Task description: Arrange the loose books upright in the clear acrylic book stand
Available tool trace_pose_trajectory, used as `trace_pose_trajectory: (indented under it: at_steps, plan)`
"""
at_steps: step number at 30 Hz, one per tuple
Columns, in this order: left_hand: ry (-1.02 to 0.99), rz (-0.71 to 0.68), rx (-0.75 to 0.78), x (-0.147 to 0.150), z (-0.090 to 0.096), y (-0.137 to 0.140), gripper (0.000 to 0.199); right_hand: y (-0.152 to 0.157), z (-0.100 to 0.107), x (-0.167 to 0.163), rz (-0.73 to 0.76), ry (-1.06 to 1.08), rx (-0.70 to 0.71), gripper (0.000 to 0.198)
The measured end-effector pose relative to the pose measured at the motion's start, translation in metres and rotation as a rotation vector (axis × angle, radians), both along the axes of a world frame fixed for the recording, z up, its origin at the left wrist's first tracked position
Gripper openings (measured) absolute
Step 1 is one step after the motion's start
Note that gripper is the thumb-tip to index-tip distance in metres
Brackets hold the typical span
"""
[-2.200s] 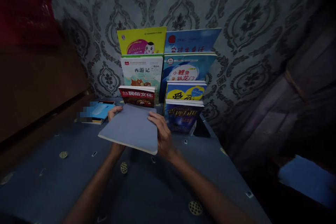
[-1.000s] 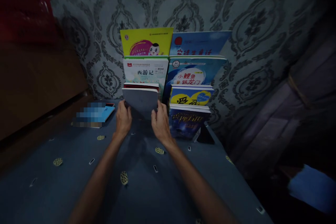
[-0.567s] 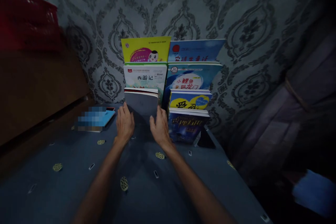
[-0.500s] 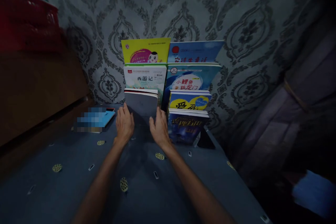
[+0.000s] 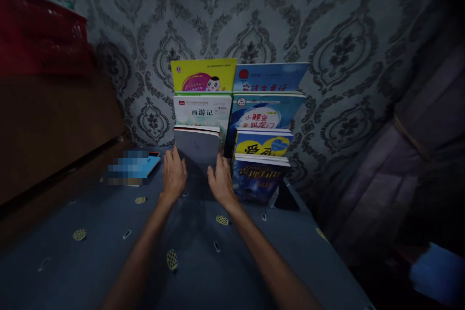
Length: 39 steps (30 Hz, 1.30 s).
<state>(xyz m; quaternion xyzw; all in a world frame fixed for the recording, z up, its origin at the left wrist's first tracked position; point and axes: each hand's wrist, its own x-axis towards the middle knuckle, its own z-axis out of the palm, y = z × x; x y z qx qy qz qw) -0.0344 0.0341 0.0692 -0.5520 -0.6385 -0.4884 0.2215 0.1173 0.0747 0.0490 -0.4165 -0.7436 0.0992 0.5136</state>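
A grey-covered book [image 5: 198, 145], with other thin page edges behind it, stands upright at the front of the left row. My left hand [image 5: 174, 172] is at its left edge, fingers along the side. My right hand [image 5: 221, 178] grips the opposite edge, thumb apart in front. Behind it stand a white storybook [image 5: 202, 109] and a taller yellow book [image 5: 203, 75]. Close to my right hand, a dark blue book [image 5: 258, 179] fronts the right row. Behind that are a yellow-and-blue book [image 5: 264, 143], a teal book [image 5: 269, 110] and a blue book [image 5: 271, 76].
A light blue book [image 5: 134, 167], partly blurred out, lies flat on the patterned dark tablecloth [image 5: 109, 261]. A black bookend [image 5: 286, 198] shows beside the right row. Patterned wallpaper [image 5: 254, 9] is behind; a red bag [image 5: 39, 34] sits on a brown box [image 5: 54, 131] at left.
The view has tilted slightly, so everything sits a little lower in the picture. Both hands remain at the sides of the grey book.
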Motion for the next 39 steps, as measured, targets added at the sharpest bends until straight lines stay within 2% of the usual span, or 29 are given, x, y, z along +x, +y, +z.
trace_pose_trajectory:
  at_steps: [8,18,28,32,39]
  plan:
    - [-0.081,-0.073,0.048,-0.005,-0.001,0.004,0.037,0.009,-0.01,-0.002,-0.003,0.034,-0.04,0.061]
    - [-0.057,-0.049,0.036,-0.008,-0.001,0.006,0.04,0.011,-0.014,-0.001,0.09,0.109,-0.063,0.064]
    - [-0.077,-0.049,0.059,-0.004,0.002,0.006,0.037,0.015,-0.016,-0.005,0.049,0.092,-0.084,0.064]
    - [-0.09,-0.043,0.077,-0.001,0.002,0.005,0.035,0.018,-0.018,-0.004,0.057,0.086,-0.05,0.063]
    - [-0.081,-0.008,0.037,0.002,0.003,0.004,0.036,0.017,-0.019,-0.003,0.065,0.079,-0.049,0.063]
